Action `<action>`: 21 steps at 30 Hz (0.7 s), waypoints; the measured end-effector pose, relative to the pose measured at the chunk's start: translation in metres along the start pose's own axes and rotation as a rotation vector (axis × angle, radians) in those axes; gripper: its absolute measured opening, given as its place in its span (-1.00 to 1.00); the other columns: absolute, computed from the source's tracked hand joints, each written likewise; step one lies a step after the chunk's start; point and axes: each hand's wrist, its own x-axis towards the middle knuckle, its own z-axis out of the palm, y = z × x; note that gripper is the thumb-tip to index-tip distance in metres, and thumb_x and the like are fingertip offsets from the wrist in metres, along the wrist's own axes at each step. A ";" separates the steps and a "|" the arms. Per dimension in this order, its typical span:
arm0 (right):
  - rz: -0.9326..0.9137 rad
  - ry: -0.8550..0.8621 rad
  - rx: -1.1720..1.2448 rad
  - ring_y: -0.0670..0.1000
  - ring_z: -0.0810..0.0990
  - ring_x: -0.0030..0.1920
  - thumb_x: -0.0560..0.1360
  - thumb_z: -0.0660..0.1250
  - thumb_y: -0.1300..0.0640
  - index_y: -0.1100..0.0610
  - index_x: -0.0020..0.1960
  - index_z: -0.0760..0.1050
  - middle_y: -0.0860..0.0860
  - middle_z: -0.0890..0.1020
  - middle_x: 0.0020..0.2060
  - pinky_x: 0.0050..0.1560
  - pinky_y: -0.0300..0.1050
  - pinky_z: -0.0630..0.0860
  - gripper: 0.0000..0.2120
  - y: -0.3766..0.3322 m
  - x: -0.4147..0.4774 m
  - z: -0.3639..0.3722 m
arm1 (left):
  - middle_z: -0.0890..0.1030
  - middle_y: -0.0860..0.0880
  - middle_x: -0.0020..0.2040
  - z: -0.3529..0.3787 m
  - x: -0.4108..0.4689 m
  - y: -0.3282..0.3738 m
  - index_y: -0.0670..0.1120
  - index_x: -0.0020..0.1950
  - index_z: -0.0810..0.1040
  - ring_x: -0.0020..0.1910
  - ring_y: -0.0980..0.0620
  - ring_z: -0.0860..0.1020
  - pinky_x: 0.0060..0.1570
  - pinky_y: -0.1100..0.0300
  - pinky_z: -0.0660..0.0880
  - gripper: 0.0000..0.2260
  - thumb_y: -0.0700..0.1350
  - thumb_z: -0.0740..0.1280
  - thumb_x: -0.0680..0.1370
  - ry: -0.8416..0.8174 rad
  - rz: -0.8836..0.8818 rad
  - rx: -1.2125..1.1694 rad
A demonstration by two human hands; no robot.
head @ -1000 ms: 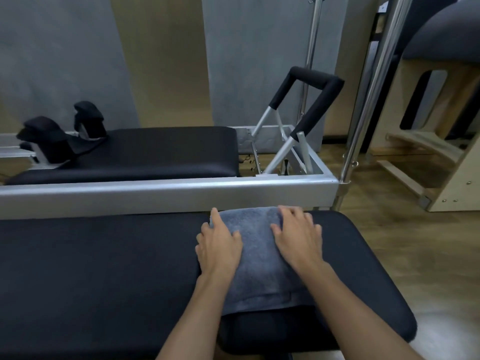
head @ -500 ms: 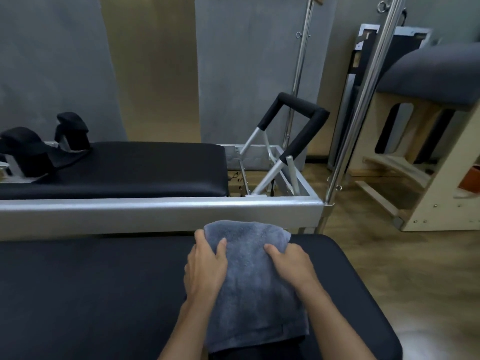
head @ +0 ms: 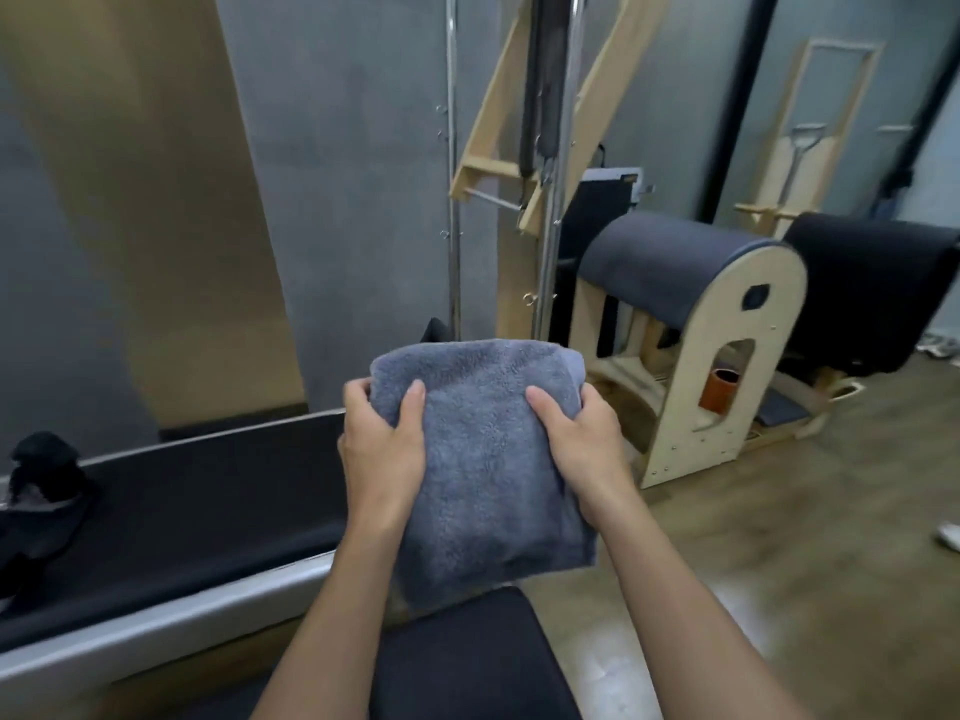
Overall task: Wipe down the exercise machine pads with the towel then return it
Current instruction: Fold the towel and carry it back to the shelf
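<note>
A folded grey towel is lifted in the air in front of me, above the end of the near black pad. My left hand grips its left edge, thumb on top and fingers tucked under. My right hand grips the right edge the same way. Beyond the silver frame rail lies the second black pad of the exercise machine.
A black shoulder rest stands at the far left of the machine. To the right stand a wooden barrel with a grey padded top, a black padded barrel and upright metal poles. Wooden floor stretches to the right.
Both hands went from pressing the towel flat on the near pad to gripping its edges and lifting it off. My view has swung up and to the right.
</note>
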 end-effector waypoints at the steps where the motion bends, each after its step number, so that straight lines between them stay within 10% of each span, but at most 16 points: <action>1: -0.013 0.020 -0.002 -0.17 0.61 -0.13 0.44 0.41 -0.13 0.02 -0.04 0.53 -0.15 0.65 -0.14 -0.17 -0.19 0.49 -0.76 -0.032 0.004 -0.022 | 0.59 0.11 -0.10 0.003 0.001 0.037 0.03 0.05 0.42 -0.08 0.07 0.58 -0.05 0.05 0.52 -0.75 0.14 0.34 0.50 -0.018 0.012 -0.012; 12: -0.086 0.534 -0.071 -0.26 0.61 -0.18 0.44 0.41 -0.11 -0.01 -0.07 0.52 -0.17 0.65 -0.15 -0.20 -0.26 0.49 -0.80 -0.204 -0.101 -0.242 | 0.56 0.05 -0.07 0.050 -0.100 0.265 -0.04 0.06 0.41 -0.05 0.01 0.57 -0.08 0.07 0.50 -0.71 0.12 0.32 0.50 -0.434 0.243 -0.191; 21: 0.014 1.216 -0.273 -0.11 0.67 -0.07 0.44 0.42 -0.11 0.03 0.00 0.55 -0.09 0.70 -0.09 0.05 0.05 0.59 -0.74 -0.265 -0.396 -0.471 | 0.54 0.11 -0.17 0.083 -0.420 0.401 -0.08 0.05 0.43 -0.23 0.14 0.51 -0.23 0.21 0.40 -0.75 0.05 0.36 0.52 -1.114 0.344 -0.567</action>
